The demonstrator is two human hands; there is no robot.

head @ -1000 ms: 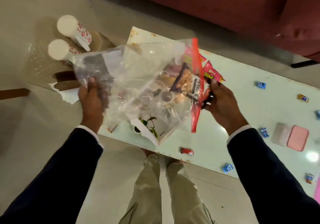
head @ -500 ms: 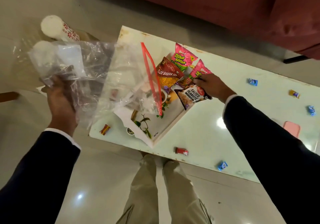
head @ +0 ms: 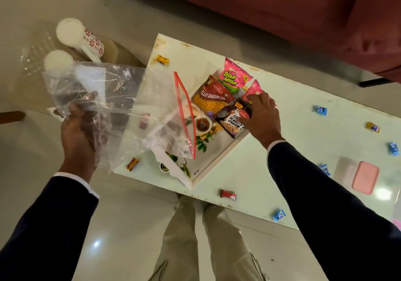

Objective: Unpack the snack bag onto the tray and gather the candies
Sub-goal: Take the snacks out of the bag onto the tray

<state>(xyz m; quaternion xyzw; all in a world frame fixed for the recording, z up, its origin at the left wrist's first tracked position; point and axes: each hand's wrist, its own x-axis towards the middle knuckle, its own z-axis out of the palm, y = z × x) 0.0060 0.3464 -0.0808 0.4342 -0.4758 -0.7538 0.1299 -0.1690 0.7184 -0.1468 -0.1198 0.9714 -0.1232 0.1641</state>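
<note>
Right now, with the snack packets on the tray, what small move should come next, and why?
Probably lift the right hand off the peanuts packet and put down the clear bag that the left hand grips. The bag looks nearly empty, and wrapped candies, such as the red candy, lie scattered on the table.

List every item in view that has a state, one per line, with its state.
Clear bag: held up in the left hand, red zip edge open, apparently empty.
Snack packets: out of the bag, piled on the tray.
Peanut packet: on the tray, right hand resting on it.
Candies: scattered on the table, not gathered.
Pink box: closed, on the table.
</note>
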